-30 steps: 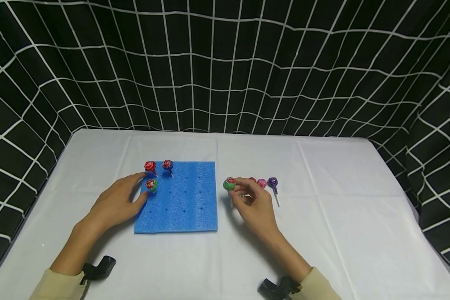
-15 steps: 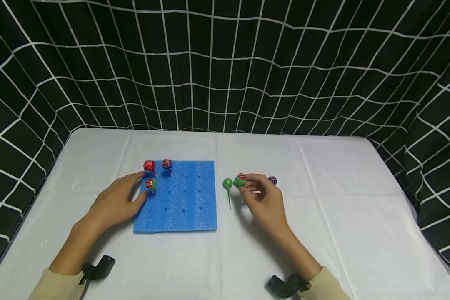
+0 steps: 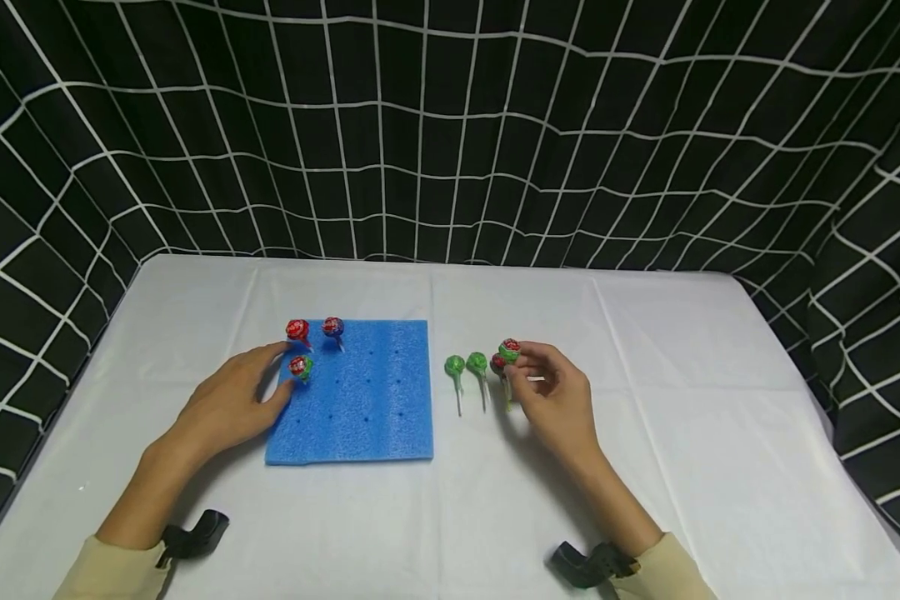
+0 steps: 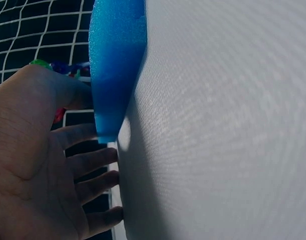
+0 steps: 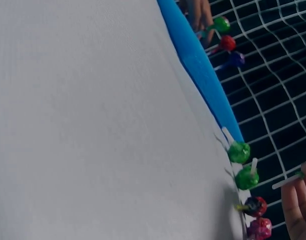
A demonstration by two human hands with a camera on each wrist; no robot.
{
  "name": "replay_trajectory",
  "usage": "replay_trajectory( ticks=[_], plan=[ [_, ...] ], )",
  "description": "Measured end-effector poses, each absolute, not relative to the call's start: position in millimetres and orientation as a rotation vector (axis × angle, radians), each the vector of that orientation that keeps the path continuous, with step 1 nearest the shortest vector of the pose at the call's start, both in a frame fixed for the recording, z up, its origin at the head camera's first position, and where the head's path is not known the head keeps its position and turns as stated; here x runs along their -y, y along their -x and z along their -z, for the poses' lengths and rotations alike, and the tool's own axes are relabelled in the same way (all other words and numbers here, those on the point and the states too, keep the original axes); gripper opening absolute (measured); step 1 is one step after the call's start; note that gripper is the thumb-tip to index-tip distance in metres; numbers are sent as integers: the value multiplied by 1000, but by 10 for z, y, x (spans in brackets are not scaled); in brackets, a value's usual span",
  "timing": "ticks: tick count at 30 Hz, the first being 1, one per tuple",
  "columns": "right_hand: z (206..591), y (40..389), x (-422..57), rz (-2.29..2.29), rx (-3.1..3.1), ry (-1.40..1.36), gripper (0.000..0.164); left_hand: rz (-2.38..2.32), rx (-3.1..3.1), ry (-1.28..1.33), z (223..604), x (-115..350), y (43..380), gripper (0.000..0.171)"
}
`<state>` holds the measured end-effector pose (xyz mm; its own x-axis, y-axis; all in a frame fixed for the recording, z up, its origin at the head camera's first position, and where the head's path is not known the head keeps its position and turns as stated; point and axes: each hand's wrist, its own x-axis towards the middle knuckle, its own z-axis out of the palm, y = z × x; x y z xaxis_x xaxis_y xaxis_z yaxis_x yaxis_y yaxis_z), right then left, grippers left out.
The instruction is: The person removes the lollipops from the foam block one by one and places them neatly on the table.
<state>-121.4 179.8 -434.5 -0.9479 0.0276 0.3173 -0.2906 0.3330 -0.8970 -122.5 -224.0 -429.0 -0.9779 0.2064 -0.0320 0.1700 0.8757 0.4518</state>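
Observation:
My right hand (image 3: 558, 400) pinches a red-and-green wrapped lollipop (image 3: 509, 349) above the table, its white stick (image 5: 287, 181) showing in the right wrist view. Just beyond it lies a dark red lollipop (image 3: 498, 363), partly covered. Two green lollipops (image 3: 454, 365) lie to the left of that hand. At the left side of a blue foam board (image 3: 382, 433), my left hand (image 3: 228, 400) rests with fingers spread and thumb at the board's edge. Standing in the foam are a red lollipop (image 3: 297, 329), a blue-and-red lollipop (image 3: 333, 327) and a red-and-green one.
A pink lollipop (image 5: 259, 228) shows beside the dark red one in the right wrist view; in the head view my right hand hides it. Several small holes dot the foam. White cloth (image 3: 720, 417) covers the table, and a black curtain with white grid lines (image 3: 450, 142) encloses it.
My right hand has moved rightward along the row with the held lollipop. Two green lollipops have come into sight on its left; the purple and pink ones are now hidden. The left hand stays put.

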Motion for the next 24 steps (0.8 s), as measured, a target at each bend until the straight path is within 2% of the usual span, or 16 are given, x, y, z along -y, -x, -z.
replay_trajectory(
  ticks=[24],
  plan=[
    [4333,1222,-2143,-1531,2411,-87,28,-693,-2966,-276,4309,2231,1227,63]
  ],
)
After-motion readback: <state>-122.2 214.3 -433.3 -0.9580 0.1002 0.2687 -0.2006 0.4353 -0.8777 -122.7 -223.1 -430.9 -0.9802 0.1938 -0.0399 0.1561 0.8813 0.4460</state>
